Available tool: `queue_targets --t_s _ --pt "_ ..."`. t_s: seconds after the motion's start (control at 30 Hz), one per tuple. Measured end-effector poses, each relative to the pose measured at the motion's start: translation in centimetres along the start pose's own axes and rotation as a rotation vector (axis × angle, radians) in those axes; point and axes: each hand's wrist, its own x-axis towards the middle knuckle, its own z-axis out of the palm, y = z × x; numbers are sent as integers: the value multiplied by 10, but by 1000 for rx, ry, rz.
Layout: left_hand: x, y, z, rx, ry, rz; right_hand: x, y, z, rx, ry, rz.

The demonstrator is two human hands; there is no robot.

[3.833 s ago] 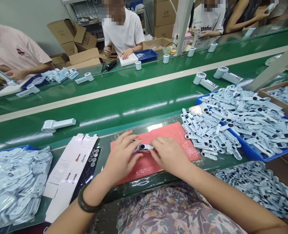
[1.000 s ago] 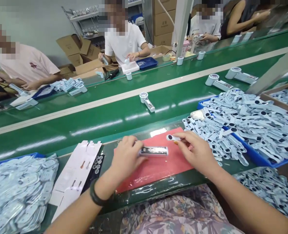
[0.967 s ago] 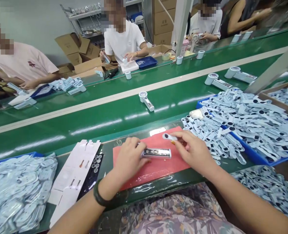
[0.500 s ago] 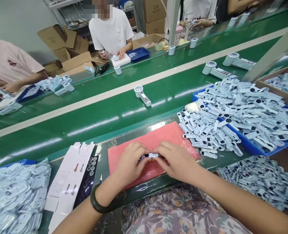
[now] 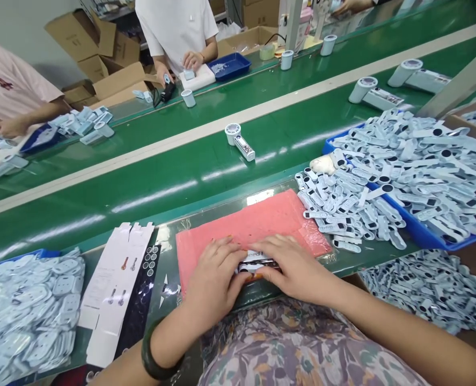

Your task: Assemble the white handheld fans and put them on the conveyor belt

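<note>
On the pink foam mat, both my hands close around a small glossy white-and-silver piece with dark lettering. My left hand, with a dark bangle at its wrist, grips the left end between thumb and fingers. The right end sits between the thumb and fingers of my right hand. Fingers cover much of the piece, so its full shape is hidden. Just right of the mat lies a pile of light-blue elongated parts with dark windows.
A green conveyor carries round-headed devices with handles. Blue trays of light-blue parts flank me, one at right. Left of the mat lie a flattened white printed carton and a dark sticker sheet. Co-workers sit across the conveyor.
The held piece has turned or tilted, and more of its lettered, shiny side shows. My hands have come slightly nearer my body. The camera view has tipped downward.
</note>
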Motion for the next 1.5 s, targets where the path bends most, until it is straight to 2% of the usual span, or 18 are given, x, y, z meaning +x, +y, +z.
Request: queue_targets --t_s 0.17,0.37,0.5,0.57,0.63,0.7,0.8,0.9,1.0,1.07,1.17,1.23,1.3,1.37,1.43,1.5 --pt "-1 10 7 47 25 -38 0 1 8 -40 49 -17" --pt "-2 12 4 118 -22 -25 -3 6 9 -26 31 -101" --pt "-1 11 5 88 -6 -27 -2 3 12 -63 46 -78" --pt "1 12 2 62 -31 -23 -1 3 12 -44 50 -65" --pt "4 13 -3 126 -78 -14 -1 5 13 5 73 -61" --pt "13 6 -12 232 -136 21 -2 9 15 81 156 -54" --pt "47 -21 -31 386 -192 114 -4 17 20 210 350 -45" --pt "106 -64 -50 604 -124 184 -8 25 28 219 428 -42" --pt "168 -109 -58 783 -15 72 -11 35 37 81 396 -83" --pt "202 -136 -53 801 -13 -18 -12 43 41 -5 380 -116" --pt "225 -160 -42 739 -78 -112 -12 50 42 -59 360 -142" --pt "216 -163 -44 658 -93 -149 -12 49 38 -61 339 -145" --pt "183 -162 -60 530 -79 -238 -12 46 34 -52 317 -133" --pt "130 -161 -87 427 -58 -410 -12 42 31 -42 305 -119" --pt "64 -161 -116 417 -62 -537 -13 40 30 -34 291 -114" --pt "-5 -159 -134 413 -57 -697 -13 39 31 -27 275 -108"
